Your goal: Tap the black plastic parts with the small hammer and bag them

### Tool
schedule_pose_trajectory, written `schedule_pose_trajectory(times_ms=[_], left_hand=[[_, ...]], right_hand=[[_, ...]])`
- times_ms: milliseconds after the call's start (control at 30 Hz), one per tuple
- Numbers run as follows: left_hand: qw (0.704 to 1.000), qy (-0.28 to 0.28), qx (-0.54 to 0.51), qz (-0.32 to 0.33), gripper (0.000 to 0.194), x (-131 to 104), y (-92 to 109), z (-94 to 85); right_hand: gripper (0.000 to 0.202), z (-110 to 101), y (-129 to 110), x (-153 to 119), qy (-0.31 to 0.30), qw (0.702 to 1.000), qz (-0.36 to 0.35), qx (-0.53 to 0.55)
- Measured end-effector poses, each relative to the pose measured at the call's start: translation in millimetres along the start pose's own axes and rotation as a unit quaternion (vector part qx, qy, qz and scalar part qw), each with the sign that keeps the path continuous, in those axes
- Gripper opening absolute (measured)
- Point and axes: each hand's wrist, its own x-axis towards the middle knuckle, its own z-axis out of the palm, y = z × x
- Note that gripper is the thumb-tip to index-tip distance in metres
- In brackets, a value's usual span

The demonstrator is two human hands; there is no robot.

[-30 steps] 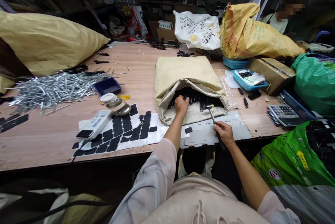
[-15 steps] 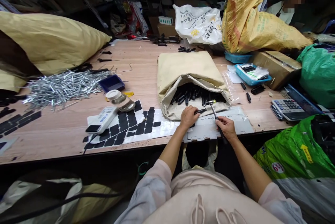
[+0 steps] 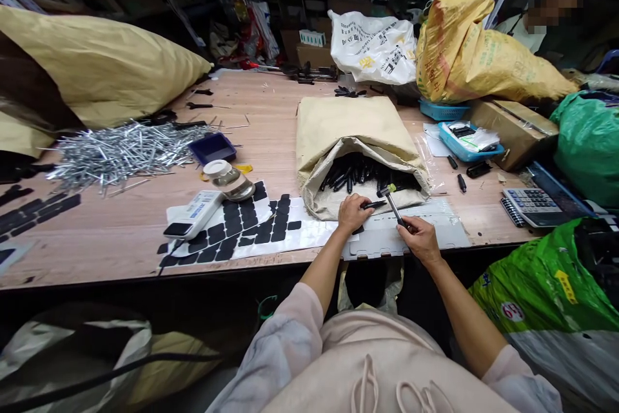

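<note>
Withdrawn from the sack (image 3: 348, 118), my left hand (image 3: 352, 213) pinches one black piece (image 3: 374, 205); my right hand (image 3: 420, 239) grips a hammer (image 3: 394, 208); many pieces (image 3: 351, 171) remain inside.

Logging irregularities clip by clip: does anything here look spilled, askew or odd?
Mainly the metal rods, heaped in a loose tangle on the tabletop beside the dark blue tray, with strays at the edge; whether spilled or put there, I cannot tell. The hammer in the right hand looks normal.

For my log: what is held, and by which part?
Right grip: hammer, by its handle. Left grip: black piece, by its left end.
</note>
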Motion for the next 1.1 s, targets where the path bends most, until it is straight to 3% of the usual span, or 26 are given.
schedule_pose_trajectory(times_ms=[500,567,733,867,967,1100], left_hand=[[1.000,0.001,-0.007,-0.010,0.018,1.8,-1.4,1.4],[1.000,-0.001,-0.006,-0.011,0.018,1.2,-0.7,0.9],[1.000,0.004,-0.018,-0.008,0.015,-0.7,1.2,0.1],[1.000,0.005,-0.029,0.003,0.012,-3.1,3.2,-6.0],[0.998,-0.011,-0.055,0.035,0.015,-14.3,5.6,-15.0],[0.985,-0.064,-0.093,0.129,0.018,-53.4,10.0,-21.6]], right_hand=[[0.021,4.4,-5.2,3.1,-0.045,0.999,-0.020,0.007],[0.022,6.8,2.4,2.4,-0.052,0.998,0.008,0.039],[0.038,8.7,19.7,3.7,-0.027,0.972,0.158,0.173],[0.044,5.1,19.8,9.3,0.001,0.958,0.181,0.224],[0.045,2.8,18.6,11.6,0.008,0.951,0.186,0.246],[0.044,2.1,19.4,11.1,0.010,0.946,0.195,0.260]])
